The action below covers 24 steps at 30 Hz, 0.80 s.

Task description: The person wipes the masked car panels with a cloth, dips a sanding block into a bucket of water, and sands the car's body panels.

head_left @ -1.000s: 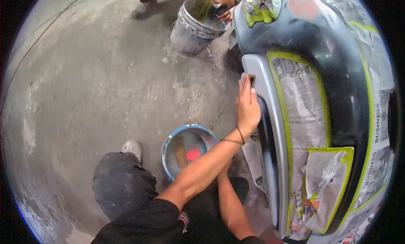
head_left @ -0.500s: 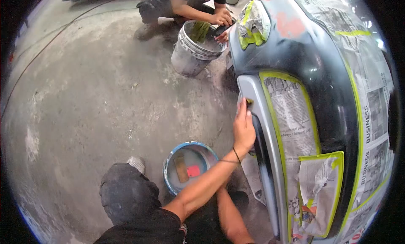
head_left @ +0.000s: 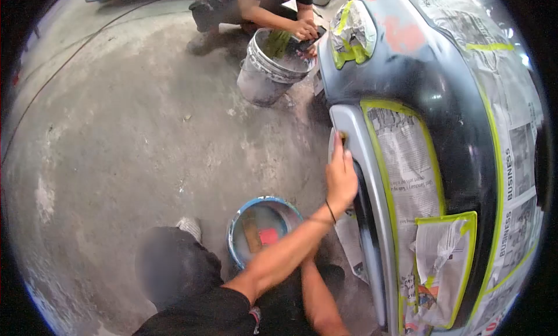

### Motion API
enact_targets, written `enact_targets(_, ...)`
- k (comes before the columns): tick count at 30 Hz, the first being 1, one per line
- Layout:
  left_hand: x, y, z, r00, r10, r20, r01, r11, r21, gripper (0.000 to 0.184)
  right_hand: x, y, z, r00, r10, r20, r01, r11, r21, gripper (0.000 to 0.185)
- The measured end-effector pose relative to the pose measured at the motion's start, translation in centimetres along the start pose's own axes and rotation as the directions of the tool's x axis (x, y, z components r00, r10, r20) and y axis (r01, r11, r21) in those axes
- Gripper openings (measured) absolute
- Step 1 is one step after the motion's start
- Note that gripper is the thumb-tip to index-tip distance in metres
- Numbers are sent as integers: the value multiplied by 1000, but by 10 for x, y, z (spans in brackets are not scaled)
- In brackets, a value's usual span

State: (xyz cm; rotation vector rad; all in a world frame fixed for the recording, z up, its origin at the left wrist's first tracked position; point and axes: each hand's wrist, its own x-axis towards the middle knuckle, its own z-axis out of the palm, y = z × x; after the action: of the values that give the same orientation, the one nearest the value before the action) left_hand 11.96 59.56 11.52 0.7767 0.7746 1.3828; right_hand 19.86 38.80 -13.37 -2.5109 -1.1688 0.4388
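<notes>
My left hand [head_left: 342,179] reaches across to the grey trim strip [head_left: 347,114] on a car bumper [head_left: 407,83]. Its fingers point up along the strip's edge, with a small dark-yellow piece [head_left: 343,137] at the fingertips, too little exposed to name. My right forearm [head_left: 317,295] passes under the left one, which hides the hand. Below the left forearm stands a blue-rimmed bucket [head_left: 231,234] of cloudy water. A brown block [head_left: 251,232] and a pink piece [head_left: 268,236] are in it. Newspaper [head_left: 401,156] edged with yellow-green tape masks the bumper's opening.
A co-worker crouches at the far side, hands [head_left: 305,31] around a dark block beside a white, smeared bucket [head_left: 258,83]. Taped paper covers a lamp [head_left: 354,31]. My knee [head_left: 177,266] is left of the blue-rimmed bucket. A cable [head_left: 58,74] crosses the concrete floor [head_left: 133,138].
My left hand has moved slightly right in the view and still touches the trim strip. The whole scene has shifted a little. The co-worker's hands have moved slightly at the dark block.
</notes>
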Motion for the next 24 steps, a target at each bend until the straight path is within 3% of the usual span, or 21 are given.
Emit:
enact_targets(2,-26,-18,13,981,166,-101,-159,984,79,57,3,0,1,1000,3,-11,-3,1000,16,49)
enact_targets(5,-8,-17,12,977,184,-109,-164,971,175,56,0,-2,-5,1000,8,22,-8,1000,-17,48)
enact_targets(6,3,0,3,999,-17,-48,23,992,126,55,-3,-1,-6,999,19,35,-18,999,-27,48)
enact_targets(9,1,10,0,999,-26,-45,31,992,121,54,0,0,-2,999,26,25,-26,999,-22,48)
enact_targets(11,-20,-17,15,962,236,-137,-202,954,222,54,1,1,1,1000,27,1,-27,1000,-2,48)
enact_targets(14,-14,-9,6,983,157,-98,-144,981,132,55,1,1,0,1000,20,-7,-20,1000,-6,48)
enact_targets(16,-4,-7,-3,1000,-29,-4,29,999,22,55,1,7,5,999,22,-26,-22,1000,2,48)
enact_targets(17,-11,-10,0,1000,-21,-6,21,1000,21,55,2,8,5,999,21,-47,-20,1000,14,49)
enact_targets(20,-44,-32,10,976,206,-74,-198,975,98,56,10,14,14,994,30,-103,-23,998,66,49)
enact_targets(24,4,-29,-5,985,172,-1,-172,985,7,57,14,25,17,997,4,-80,-5,1000,-22,50)
